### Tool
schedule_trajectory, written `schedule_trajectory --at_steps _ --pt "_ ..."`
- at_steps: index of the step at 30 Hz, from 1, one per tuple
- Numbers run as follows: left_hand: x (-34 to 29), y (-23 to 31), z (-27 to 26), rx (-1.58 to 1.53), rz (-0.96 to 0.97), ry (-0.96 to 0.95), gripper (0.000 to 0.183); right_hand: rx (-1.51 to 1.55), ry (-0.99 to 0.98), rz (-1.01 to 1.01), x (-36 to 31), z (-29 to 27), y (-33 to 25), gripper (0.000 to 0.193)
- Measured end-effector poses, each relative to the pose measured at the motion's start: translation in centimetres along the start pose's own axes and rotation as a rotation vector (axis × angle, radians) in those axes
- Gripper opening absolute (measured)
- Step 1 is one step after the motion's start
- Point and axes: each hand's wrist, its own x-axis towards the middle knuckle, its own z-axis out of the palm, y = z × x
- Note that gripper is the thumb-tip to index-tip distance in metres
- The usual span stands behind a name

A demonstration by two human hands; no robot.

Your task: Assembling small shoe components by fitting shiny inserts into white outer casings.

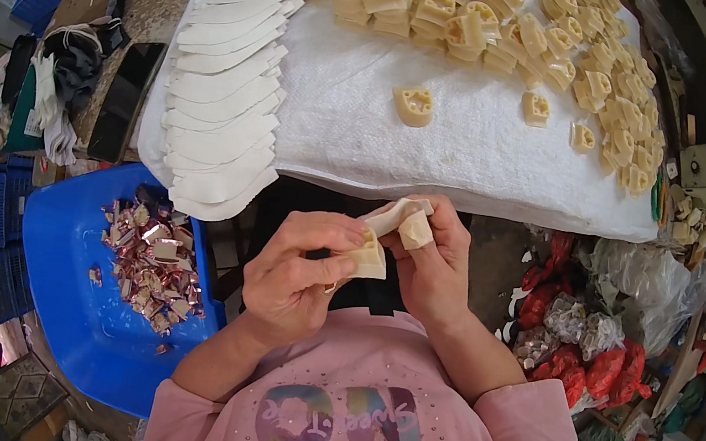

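Observation:
My left hand [299,267] grips a cream moulded block [370,261], hollowed on one face like a shoe heel, between thumb and fingers. Close beside it my right hand [437,271] pinches a white curved strip [392,218], which reaches across toward the left fingertips. A pale cover [415,230] wraps my right thumb tip. Both hands meet in front of my chest, just off the table's near edge. On the table, many similar white strips [224,99] overlap in a column at the left. One cream block [413,106] stands alone near the middle.
Heaped cream blocks [471,31] cover the far and right parts of the white-sheeted table [338,140]. Low at my left stands a blue bin [72,305] with shiny coppery pieces [151,258]. Red and clear plastic bags [602,371] lie at the right.

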Motion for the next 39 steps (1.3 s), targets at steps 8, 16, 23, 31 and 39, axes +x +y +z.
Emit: schedule_trajectory --at_steps 8,16,23,31,39 --pt "-0.4 0.5 0.2 0.187 0.056 -0.055 0.026 0.186 0.051 0.205 0.9 -1.2 0.6 0.013" --pt "0.3 -0.2 0.3 0.565 0.196 -0.091 0.018 -0.024 -0.124 0.058 -0.4 -0.9 -1.0 0.024" --pt "0.7 0.3 0.7 0.67 0.188 -0.157 0.014 -0.327 -0.102 -0.063 -0.5 0.0 -0.3 0.026" --pt "0.5 -0.3 0.4 0.571 0.054 -0.126 0.017 -0.636 -0.162 -0.173 0.7 -0.3 -0.7 0.025" --pt "0.0 -0.3 0.0 0.22 -0.004 -0.049 0.019 0.012 0.003 0.138 1.1 -1.9 -0.8 0.022"
